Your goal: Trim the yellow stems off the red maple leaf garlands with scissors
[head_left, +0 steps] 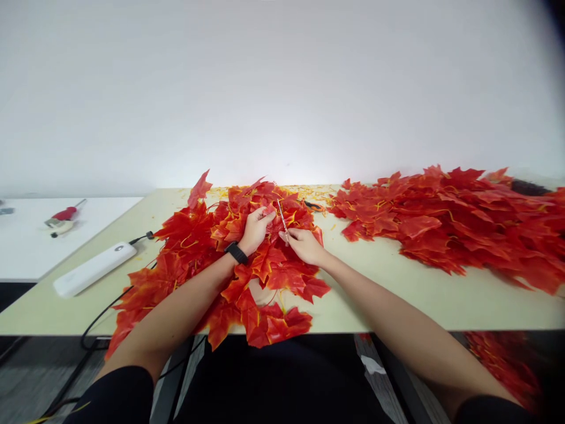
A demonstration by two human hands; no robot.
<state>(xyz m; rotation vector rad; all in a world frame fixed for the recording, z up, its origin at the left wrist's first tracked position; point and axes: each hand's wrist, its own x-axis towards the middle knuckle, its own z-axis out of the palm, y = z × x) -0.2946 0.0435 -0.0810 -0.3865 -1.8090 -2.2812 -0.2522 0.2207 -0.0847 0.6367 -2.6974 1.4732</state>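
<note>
My left hand, with a black band on the wrist, is closed, its thumb and fingers pinching a red artificial maple leaf. In my right hand is a thin silver metal tool, tilted with its tip up and away from me; its exact kind is too small to make out. Both hands are close together over a heap of red-orange artificial maple leaves with yellow edges. Part of this heap hangs over the table's front edge.
A bigger pile of the leaves lies to the right. Yellow scraps and a black-handled tool are behind my hands. On the left are a white oblong device, a black cable and a red-and-white tool.
</note>
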